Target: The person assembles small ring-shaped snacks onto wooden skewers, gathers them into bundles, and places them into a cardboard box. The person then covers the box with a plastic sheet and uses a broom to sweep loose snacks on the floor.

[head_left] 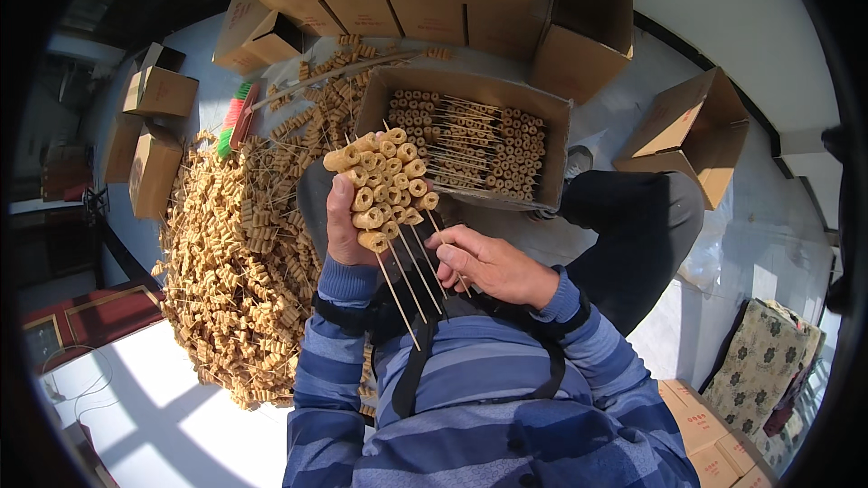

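Observation:
My left hand [342,226] is closed round a bundle of skewers [383,183], threaded with tan, hollow, ring-like rolls. The rolls face up, and several bare wooden sticks stick out of the bundle toward my lap. With bent fingers, my right hand [495,266] grips the stick of the rightmost skewer, below the rolls. Just beyond the bundle stands an open carton [559,155]. Inside it, more skewers are packed in rows, roll ends at both sides and sticks across the middle.
A large heap of loose skewers [226,262] covers the floor at my left. A red and green broom head [239,122] rests at its far edge. Empty cartons [692,131] stand right and along the back. A floral cloth [761,363] lies at the lower right.

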Demonstrator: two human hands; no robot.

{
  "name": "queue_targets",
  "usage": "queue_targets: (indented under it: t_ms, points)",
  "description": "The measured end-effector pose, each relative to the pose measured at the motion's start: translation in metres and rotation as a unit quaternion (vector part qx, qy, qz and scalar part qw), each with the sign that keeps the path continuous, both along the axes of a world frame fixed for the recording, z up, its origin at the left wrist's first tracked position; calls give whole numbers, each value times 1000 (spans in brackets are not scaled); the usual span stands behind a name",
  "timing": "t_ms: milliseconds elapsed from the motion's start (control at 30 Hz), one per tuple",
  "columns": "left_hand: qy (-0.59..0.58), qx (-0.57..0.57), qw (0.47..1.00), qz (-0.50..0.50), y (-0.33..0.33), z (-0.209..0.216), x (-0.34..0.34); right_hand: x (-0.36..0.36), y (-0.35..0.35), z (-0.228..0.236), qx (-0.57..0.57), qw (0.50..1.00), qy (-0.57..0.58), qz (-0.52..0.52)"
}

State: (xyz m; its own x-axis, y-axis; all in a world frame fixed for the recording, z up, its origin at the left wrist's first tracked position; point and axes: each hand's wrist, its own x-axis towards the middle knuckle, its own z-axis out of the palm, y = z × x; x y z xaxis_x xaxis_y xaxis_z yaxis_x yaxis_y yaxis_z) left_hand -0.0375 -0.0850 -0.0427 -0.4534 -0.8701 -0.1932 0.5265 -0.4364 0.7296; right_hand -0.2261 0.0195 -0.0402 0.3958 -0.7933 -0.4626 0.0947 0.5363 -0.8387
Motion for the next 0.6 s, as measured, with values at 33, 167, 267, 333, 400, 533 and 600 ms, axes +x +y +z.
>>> queue_targets:
  t_ms: [33, 167, 267, 333, 400, 533, 600]
  points:
    - [19, -8, 999, -26, -11, 6, -1, -6, 3, -2, -27, 1000, 11, -5]
    - [-150, -135, 975, -89, -65, 29, -25, -64, 3, -7, -3, 993, 50, -104]
    - [-332, -303, 877, -168, -95, 34, -52, -105, -4, -4, -15, 979, 53, -198]
    - [-436, -467, 741, -209, -113, 25, -76, -123, -14, -2, -25, 975, 59, -213]
    - [-521, -572, 566, -284, -123, 8, -94, -134, -26, -4, -41, 973, 55, -221]
    - [-541, -608, 402, -419, -123, -42, -111, -142, -58, -31, -43, 968, 104, -225]
    - [-536, -590, 379, -470, -121, -67, -112, -135, -74, -54, -58, 957, 133, -252]
